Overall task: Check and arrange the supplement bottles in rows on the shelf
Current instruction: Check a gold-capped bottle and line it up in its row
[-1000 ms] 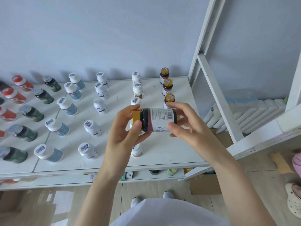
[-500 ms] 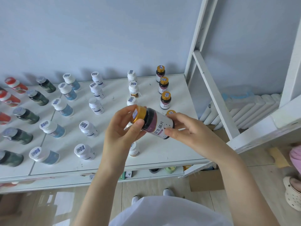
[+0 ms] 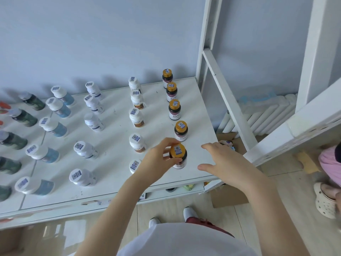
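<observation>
A dark bottle with a gold cap (image 3: 178,156) stands upright on the white shelf (image 3: 199,126), at the near end of the rightmost row. My left hand (image 3: 156,159) grips it around the cap and neck. My right hand (image 3: 219,161) hovers just to its right with fingers spread and holds nothing. Behind the bottle several more gold-capped bottles (image 3: 181,130) stand in a line toward the wall. To the left run rows of white-capped bottles with brown labels (image 3: 137,143), white bottles (image 3: 85,150), blue ones (image 3: 43,153) and dark green ones (image 3: 11,140).
A white slanted frame bar (image 3: 228,100) rises at the shelf's right edge. A cardboard box (image 3: 228,198) sits on the floor under that corner. A person's foot in a perforated clog (image 3: 326,202) is at the far right. A radiator (image 3: 262,115) lines the wall.
The bottle was held sideways in both hands above the shelf. It now stands upright on the shelf; my right hand has let go and moved right, my left hand still holds it.
</observation>
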